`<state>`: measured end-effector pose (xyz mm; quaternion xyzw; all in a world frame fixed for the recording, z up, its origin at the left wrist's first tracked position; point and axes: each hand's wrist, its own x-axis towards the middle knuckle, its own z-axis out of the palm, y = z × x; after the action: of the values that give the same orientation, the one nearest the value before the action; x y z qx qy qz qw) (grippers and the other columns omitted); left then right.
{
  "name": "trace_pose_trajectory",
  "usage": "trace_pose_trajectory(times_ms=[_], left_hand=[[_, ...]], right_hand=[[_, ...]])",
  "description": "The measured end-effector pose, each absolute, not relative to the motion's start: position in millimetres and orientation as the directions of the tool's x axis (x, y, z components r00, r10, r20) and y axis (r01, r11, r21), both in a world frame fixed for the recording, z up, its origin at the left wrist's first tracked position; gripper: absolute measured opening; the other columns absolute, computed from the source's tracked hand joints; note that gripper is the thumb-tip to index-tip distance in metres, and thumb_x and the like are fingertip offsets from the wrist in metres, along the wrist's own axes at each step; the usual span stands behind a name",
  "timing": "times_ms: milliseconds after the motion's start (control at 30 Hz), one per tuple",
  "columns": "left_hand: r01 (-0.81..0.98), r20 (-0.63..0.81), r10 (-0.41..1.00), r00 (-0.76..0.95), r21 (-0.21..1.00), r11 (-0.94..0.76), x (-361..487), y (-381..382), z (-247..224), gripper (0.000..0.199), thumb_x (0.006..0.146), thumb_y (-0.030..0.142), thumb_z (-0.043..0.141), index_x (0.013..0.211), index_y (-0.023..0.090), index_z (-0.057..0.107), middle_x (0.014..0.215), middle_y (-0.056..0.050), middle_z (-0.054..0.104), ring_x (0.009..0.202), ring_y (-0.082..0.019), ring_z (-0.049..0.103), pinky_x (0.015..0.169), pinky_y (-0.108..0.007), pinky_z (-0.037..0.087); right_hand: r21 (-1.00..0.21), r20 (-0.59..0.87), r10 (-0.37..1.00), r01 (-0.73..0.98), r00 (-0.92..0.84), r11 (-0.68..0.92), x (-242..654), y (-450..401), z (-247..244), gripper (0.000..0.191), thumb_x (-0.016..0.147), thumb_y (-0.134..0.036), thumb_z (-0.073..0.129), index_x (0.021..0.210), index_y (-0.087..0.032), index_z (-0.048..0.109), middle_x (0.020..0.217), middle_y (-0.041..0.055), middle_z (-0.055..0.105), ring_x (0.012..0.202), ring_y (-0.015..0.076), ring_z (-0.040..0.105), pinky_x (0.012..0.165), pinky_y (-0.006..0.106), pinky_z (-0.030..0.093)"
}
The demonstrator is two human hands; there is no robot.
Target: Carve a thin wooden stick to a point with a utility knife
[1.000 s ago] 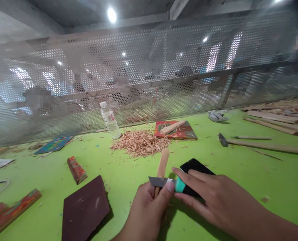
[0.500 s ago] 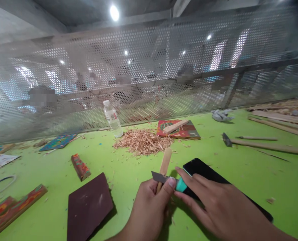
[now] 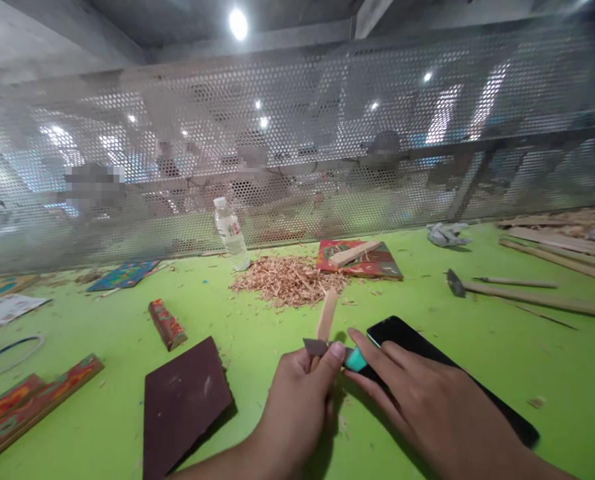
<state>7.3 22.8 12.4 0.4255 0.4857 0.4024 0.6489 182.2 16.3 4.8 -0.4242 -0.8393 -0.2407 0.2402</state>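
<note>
My left hand (image 3: 297, 400) is closed round the lower part of a narrow wooden strip (image 3: 327, 315), which points up and away from me. Its thumb presses against the blade of a utility knife (image 3: 356, 360) that lies across the strip. The knife has a teal and black handle, and my right hand (image 3: 422, 393) grips it, with the fingers hiding most of the handle. Beneath and beyond the right hand, a black smartphone (image 3: 407, 337) lies on the green table (image 3: 257, 333).
Wood shavings (image 3: 287, 280) are heaped ahead, beside a water bottle (image 3: 231, 233). A painted board (image 3: 390, 263) bears a wooden piece. At right lie a hammer (image 3: 527, 293) and wood strips (image 3: 562, 257); at left, dark sandpaper (image 3: 187, 400) and painted blocks (image 3: 166, 325). Perforated metal (image 3: 302, 133) stands behind.
The whole view has shifted slightly, so the table items sit a little further right. Both hands, with the knife and strip, have moved slightly left relative to the table. Both grips are unchanged.
</note>
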Motion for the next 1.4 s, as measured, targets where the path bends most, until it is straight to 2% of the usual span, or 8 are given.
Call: trace_pose_trajectory(times_ms=[100,233,633,867,1067,1200,1333,1400], left_hand=[[-0.153,-0.292,0.934,0.208,0.933,0.326,7,23,11,0.061,0.074,0.078,0.077,0.069,0.023,0.050,0.044,0.012,0.035,0.040,-0.006,0.023,0.042,-0.024,0.017],[-0.155,-0.271,0.937,0.219,0.939,0.308,4,25,6,0.055,0.082,0.072,0.074,0.072,0.022,0.051,0.046,0.011,0.038,0.041,-0.005,0.024,0.043,-0.023,0.019],[-0.154,-0.229,0.935,0.272,0.948,0.277,1,25,3,0.052,0.087,0.067,0.071,0.071,0.023,0.049,0.047,0.012,0.035,0.043,-0.006,0.021,0.044,-0.024,0.018],[-0.159,-0.232,0.932,0.277,0.946,0.283,2,26,4,0.053,0.087,0.069,0.071,0.072,0.023,0.049,0.046,0.013,0.034,0.042,-0.005,0.020,0.043,-0.024,0.019],[-0.205,-0.245,0.924,0.295,0.928,0.312,3,28,2,0.061,0.077,0.079,0.074,0.081,0.021,0.058,0.045,0.014,0.033,0.041,-0.005,0.021,0.042,-0.023,0.021],[-0.202,-0.263,0.925,0.273,0.925,0.323,2,30,2,0.066,0.072,0.080,0.076,0.092,0.018,0.066,0.046,0.015,0.032,0.039,-0.006,0.022,0.041,-0.023,0.021],[-0.018,-0.258,0.922,0.290,0.961,0.274,0,29,2,0.059,0.086,0.073,0.066,0.094,0.015,0.073,0.041,0.012,0.035,0.037,-0.008,0.026,0.041,-0.024,0.020],[0.078,-0.236,0.920,0.312,0.972,0.223,0,28,1,0.053,0.091,0.068,0.063,0.084,0.017,0.072,0.041,0.010,0.037,0.037,-0.009,0.031,0.041,-0.024,0.021]], right_hand=[[0.226,0.581,0.588,0.806,-0.562,0.547,184,21,5,0.059,0.116,-0.031,0.016,0.121,-0.013,0.072,0.079,0.0098,0.073,0.060,0.0232,0.071,0.050,0.035,0.052],[0.158,0.570,0.615,0.807,-0.545,0.569,189,27,3,0.063,0.116,-0.044,0.019,0.130,-0.008,0.068,0.079,0.0090,0.073,0.055,0.0200,0.069,0.047,0.032,0.051],[0.042,0.528,0.678,0.813,-0.512,0.581,197,31,-2,0.068,0.114,-0.054,0.019,0.135,-0.011,0.067,0.089,0.0106,0.078,0.057,0.0215,0.074,0.048,0.034,0.057],[0.016,0.557,0.670,0.813,-0.490,0.582,195,31,1,0.066,0.114,-0.055,0.022,0.132,-0.012,0.069,0.083,0.0073,0.075,0.058,0.0216,0.075,0.046,0.033,0.055],[-0.034,0.557,0.695,0.823,-0.455,0.567,201,32,-5,0.064,0.113,-0.058,0.023,0.132,-0.017,0.067,0.084,0.0070,0.075,0.060,0.0209,0.074,0.049,0.032,0.054],[-0.172,0.567,0.739,0.825,-0.365,0.539,206,36,-1,0.052,0.111,-0.059,0.035,0.120,-0.021,0.068,0.086,0.0062,0.076,0.063,0.0220,0.074,0.053,0.031,0.054],[-0.444,0.485,0.840,0.758,-0.244,0.477,203,36,17,0.024,0.101,-0.049,0.063,0.091,-0.027,0.061,0.067,-0.0038,0.070,0.054,0.0174,0.067,0.049,0.026,0.049],[-0.532,0.459,0.849,0.683,-0.263,0.500,199,33,25,0.015,0.098,-0.038,0.065,0.088,-0.028,0.060,0.067,-0.0054,0.071,0.055,0.0162,0.067,0.052,0.025,0.050]])
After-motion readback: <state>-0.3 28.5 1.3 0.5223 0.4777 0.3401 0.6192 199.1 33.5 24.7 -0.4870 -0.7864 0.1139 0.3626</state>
